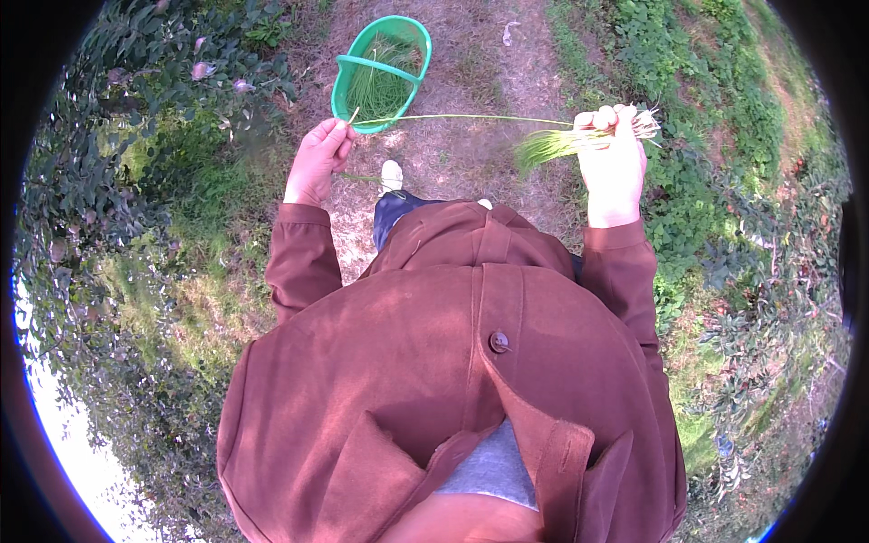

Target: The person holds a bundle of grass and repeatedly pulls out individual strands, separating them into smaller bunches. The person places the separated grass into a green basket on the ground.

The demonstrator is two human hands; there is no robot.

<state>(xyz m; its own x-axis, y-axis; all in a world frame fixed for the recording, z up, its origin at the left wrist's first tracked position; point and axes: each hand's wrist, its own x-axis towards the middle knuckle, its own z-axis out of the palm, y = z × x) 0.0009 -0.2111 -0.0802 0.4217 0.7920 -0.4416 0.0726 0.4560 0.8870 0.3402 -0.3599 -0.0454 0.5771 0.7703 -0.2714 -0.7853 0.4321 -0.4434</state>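
My left hand (319, 159) pinches one end of a long thin green stalk (468, 116) between thumb and fingers. The stalk runs almost straight across to my right hand (613, 166). That hand is closed around a bunch of slender grass-like greens (546, 145); their pale root ends stick out on the right and the green tips hang out on the left. Just beyond my left hand, on the ground, is a green plastic basket (428, 51) with a fixed handle (380, 65) across its top. More of the long greens (381, 91) lie inside it.
A dry dirt path (468, 61) runs ahead, with a pale scrap (510, 32) on it. Leafy tree branches (224, 75) with bagged fruit crowd the left. Low green plants (638, 54) line the right. My white shoe (392, 175) shows below the basket.
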